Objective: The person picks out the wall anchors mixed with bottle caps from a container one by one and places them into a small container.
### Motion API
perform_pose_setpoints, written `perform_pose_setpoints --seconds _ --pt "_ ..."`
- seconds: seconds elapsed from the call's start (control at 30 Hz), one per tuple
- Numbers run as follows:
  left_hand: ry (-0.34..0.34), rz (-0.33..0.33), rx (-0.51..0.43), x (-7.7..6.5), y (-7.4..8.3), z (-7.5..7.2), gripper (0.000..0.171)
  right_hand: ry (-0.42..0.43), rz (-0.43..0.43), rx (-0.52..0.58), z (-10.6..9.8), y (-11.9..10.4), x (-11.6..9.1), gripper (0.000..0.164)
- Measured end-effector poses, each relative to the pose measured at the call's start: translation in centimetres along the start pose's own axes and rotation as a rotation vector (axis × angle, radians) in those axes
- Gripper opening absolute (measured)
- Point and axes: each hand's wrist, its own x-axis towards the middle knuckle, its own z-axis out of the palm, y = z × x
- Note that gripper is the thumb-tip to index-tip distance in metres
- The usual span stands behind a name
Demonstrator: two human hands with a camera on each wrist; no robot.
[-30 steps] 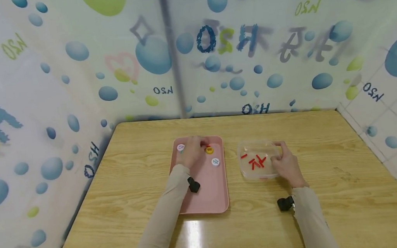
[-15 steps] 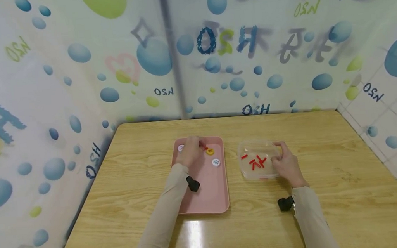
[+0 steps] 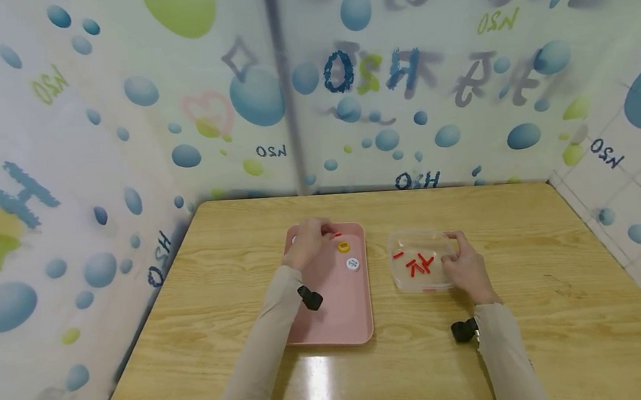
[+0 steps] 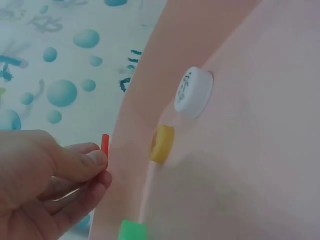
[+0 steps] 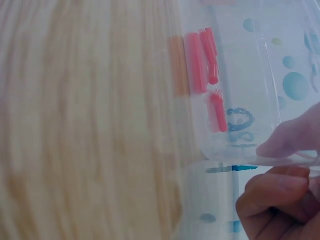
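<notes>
Over the far end of a pink tray point(image 3: 331, 334), my left hand point(image 3: 308, 246) pinches a short red stick point(image 4: 105, 146) between thumb and fingers, its free end poking up in the left wrist view. Just beside it in the tray lies a yellow bottle cap point(image 3: 344, 247), with a white cap point(image 3: 352, 264) nearer to me. A green cap point(image 4: 132, 230) shows at the lower edge of the left wrist view. My right hand point(image 3: 466, 270) grips the right rim of a clear plastic box point(image 3: 403, 285), thumb inside and fingers outside. Several red sticks point(image 5: 197, 62) lie in the box.
Tray and box stand side by side on a wooden table point(image 3: 423, 361), a narrow strip of tabletop between them. Another white cap point(image 3: 294, 240) is mostly hidden behind the left hand. A patterned wall sheet point(image 3: 350, 141) rises at the table's back edge.
The red stick in my left hand tilted down toward the yellow cap, then levelled and moved slightly away from it. My right hand keeps its grip on the box. The head view shifted slightly.
</notes>
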Motion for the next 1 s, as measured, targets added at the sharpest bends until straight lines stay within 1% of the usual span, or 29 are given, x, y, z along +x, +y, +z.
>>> perform_pose_setpoints --seconds 0.17,0.3,0.47,0.73,0.9,1.0 --pt "-0.005 0.049 -0.047 -0.2 0.7 -0.2 0.015 0.003 -0.005 -0.003 0.0 0.2 0.0 0.052" --pt "-0.022 0.060 -0.089 -0.3 1.6 -0.4 0.018 0.004 0.001 -0.007 0.0 0.3 0.1 0.052" --pt "-0.038 0.087 -0.106 -0.3 2.4 -0.3 0.017 -0.001 0.008 -0.006 -0.1 0.1 0.0 0.053" --pt "-0.054 0.130 -0.134 -0.2 2.7 0.5 0.017 0.009 -0.011 -0.005 -0.1 0.2 0.0 0.053" --pt "-0.090 0.150 -0.159 -0.2 3.6 1.0 0.016 0.005 -0.021 -0.002 -0.1 0.4 0.1 0.053" --pt "-0.092 0.156 -0.129 -0.1 4.1 1.3 0.016 0.007 -0.035 -0.003 -0.1 0.4 0.1 0.054"
